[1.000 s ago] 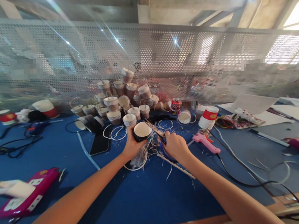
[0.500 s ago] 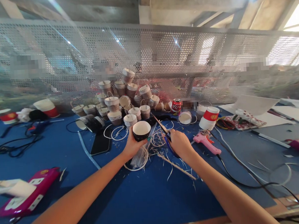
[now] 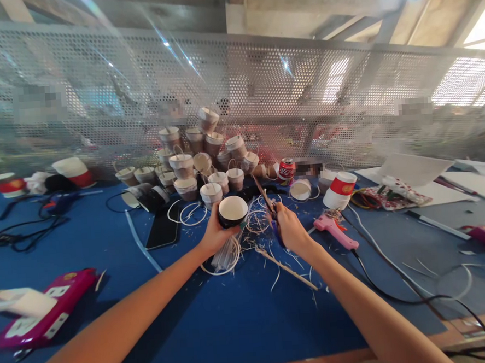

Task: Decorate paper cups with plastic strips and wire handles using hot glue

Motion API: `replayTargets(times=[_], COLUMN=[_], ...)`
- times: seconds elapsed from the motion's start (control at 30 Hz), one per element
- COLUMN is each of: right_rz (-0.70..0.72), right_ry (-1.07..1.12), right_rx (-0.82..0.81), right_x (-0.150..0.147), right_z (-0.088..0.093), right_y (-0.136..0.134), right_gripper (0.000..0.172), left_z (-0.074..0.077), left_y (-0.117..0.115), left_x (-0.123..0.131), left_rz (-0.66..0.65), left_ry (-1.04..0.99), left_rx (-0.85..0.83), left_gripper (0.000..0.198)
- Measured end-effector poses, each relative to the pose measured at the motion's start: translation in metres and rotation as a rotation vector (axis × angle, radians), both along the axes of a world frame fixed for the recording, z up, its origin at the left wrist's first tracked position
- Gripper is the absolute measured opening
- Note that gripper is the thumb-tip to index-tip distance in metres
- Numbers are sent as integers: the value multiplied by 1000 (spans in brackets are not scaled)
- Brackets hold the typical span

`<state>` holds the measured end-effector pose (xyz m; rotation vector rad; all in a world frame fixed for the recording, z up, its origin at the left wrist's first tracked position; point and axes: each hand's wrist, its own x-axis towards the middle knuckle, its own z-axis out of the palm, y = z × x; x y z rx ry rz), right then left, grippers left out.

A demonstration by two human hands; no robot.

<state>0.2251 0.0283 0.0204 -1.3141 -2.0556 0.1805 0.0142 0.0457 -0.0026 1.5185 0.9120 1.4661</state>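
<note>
My left hand (image 3: 215, 231) is closed round a dark-sided paper cup (image 3: 232, 209) whose pale opening faces up towards me. In my right hand (image 3: 292, 226) is a pair of scissors (image 3: 264, 194) with a blue handle, its blades pointing up and away, to the right of the cup and apart from it. Under and between the hands lie white cord (image 3: 256, 222), fibre scraps and a bundle of clear glue sticks (image 3: 226, 256). A pale strip (image 3: 289, 269) rests on the blue table just in front of my right hand.
Behind my hands stands a pile of small cup buckets (image 3: 182, 166) with handles. A red can (image 3: 286, 169), a red-and-white cup (image 3: 340, 191) and a pink glue gun (image 3: 336, 231) are to the right. A black phone (image 3: 163, 228) and purple power strip (image 3: 49, 314) lie left.
The scissors have turned to a more upright angle in my right hand. My left hand and the cup have shifted very slightly right.
</note>
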Motion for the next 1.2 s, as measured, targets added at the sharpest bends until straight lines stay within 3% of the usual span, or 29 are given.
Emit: replayTargets(times=[0.1, 0.2, 0.33, 0.47, 0.7, 0.93, 1.2], right_rz=[-26, -198, -326, -296, -273, -255, -303], right_ry=[-170, -324, -462, -511, -553, -564, -594], right_rx=[18, -103, -117, -74, -129, -158, -163], right_x=[0, -2, -4, -4, -6, -7, -4], right_z=[8, 15, 19, 19, 20, 23, 26], right_y=[-4, -9, -12, -12, -14, -14, -12], right_gripper=[34, 26, 44, 54, 56, 51, 58], left_z=[0, 1, 1, -3, -8, -1, -2], left_y=[0, 0, 0, 0, 2, -3, 1], left_x=[0, 1, 1, 0, -2, -1, -1], left_rz=[-12, 16, 17, -31, -113, -87, -87], left_ry=[10, 26, 23, 53, 45, 2, -105], left_rx=[8, 22, 31, 46, 43, -21, -155], left_gripper=[68, 68, 67, 68, 70, 73, 80])
